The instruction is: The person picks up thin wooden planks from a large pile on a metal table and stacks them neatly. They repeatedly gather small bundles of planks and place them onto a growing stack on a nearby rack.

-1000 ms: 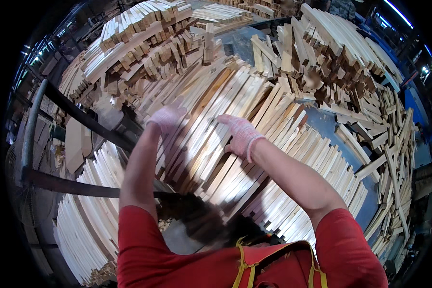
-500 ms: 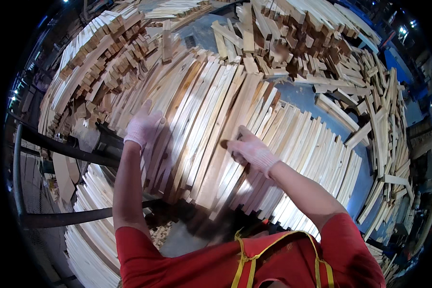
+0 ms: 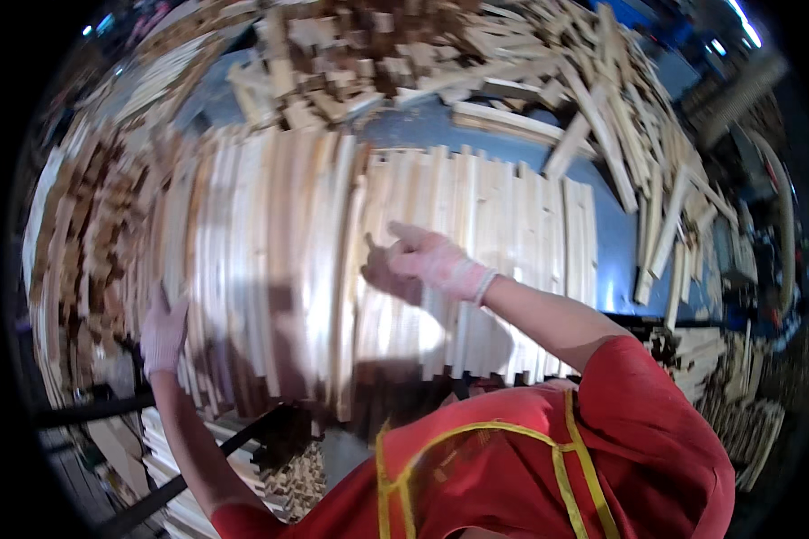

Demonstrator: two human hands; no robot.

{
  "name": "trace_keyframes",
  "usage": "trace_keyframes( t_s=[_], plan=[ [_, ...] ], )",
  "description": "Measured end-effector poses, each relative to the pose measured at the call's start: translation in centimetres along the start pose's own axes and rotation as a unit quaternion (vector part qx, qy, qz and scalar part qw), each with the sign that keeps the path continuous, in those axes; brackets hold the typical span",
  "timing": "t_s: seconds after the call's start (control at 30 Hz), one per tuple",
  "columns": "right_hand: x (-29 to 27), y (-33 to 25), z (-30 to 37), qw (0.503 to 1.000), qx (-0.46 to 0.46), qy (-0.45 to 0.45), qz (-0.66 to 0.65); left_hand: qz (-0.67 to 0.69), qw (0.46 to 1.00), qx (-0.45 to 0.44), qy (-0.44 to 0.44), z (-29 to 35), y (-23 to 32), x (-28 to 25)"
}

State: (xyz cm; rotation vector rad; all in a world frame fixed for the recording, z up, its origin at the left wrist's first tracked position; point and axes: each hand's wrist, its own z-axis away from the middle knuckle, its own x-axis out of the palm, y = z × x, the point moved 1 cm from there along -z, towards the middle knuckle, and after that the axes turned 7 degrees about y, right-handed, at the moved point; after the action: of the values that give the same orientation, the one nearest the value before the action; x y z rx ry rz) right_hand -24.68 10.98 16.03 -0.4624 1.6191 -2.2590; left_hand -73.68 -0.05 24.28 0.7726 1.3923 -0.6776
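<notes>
A long row of pale wooden strips point(image 3: 404, 314) lies side by side across the blue work surface. My left hand point(image 3: 163, 337), in a light knit glove, rests at the left part of the row with its fingers stretched out and thumb apart. Over the middle of the row is my right hand point(image 3: 436, 260), gloved the same way. Its fingers are extended and apart, and its shadow falls on the strips beneath. I see nothing held in either hand. Motion blurs the strips between the hands.
Stacked wood pieces point(image 3: 81, 242) stand at the far left. Loose offcuts point(image 3: 602, 117) are heaped at the back and right on the blue surface point(image 3: 615, 234). A dark metal bar point(image 3: 108, 410) crosses at the lower left, near more stacked strips point(image 3: 714, 359) on the lower right.
The view has swung to the right, so the row and heaps sit farther left in it. My right hand has come off the wide board's edge and now hovers over the strips.
</notes>
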Motion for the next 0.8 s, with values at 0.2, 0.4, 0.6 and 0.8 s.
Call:
trace_keyframes(
  t_s=[0.2, 0.4, 0.6, 0.8],
  plan=[
    [-30.8, 13.1, 12.3, 0.851, 0.052, 0.443, 0.276, 0.138, 0.961, 0.115, 0.21, 17.4, 5.6, 1.6],
    [-33.6, 17.9, 18.3, 0.953, 0.102, 0.275, 0.08, 0.335, 0.849, -0.079, -0.402, 40.9, 18.1, 14.3],
    [-35.3, 16.2, 19.3, 0.982, 0.084, 0.156, 0.068, 0.71, 0.521, -0.413, -0.231, 44.6, 25.7, 25.3],
    [-37.7, 16.0, 19.0, 0.981, 0.09, 0.134, 0.106, 0.655, 0.569, -0.494, -0.052, 44.6, 33.3, 29.9]
  ],
)
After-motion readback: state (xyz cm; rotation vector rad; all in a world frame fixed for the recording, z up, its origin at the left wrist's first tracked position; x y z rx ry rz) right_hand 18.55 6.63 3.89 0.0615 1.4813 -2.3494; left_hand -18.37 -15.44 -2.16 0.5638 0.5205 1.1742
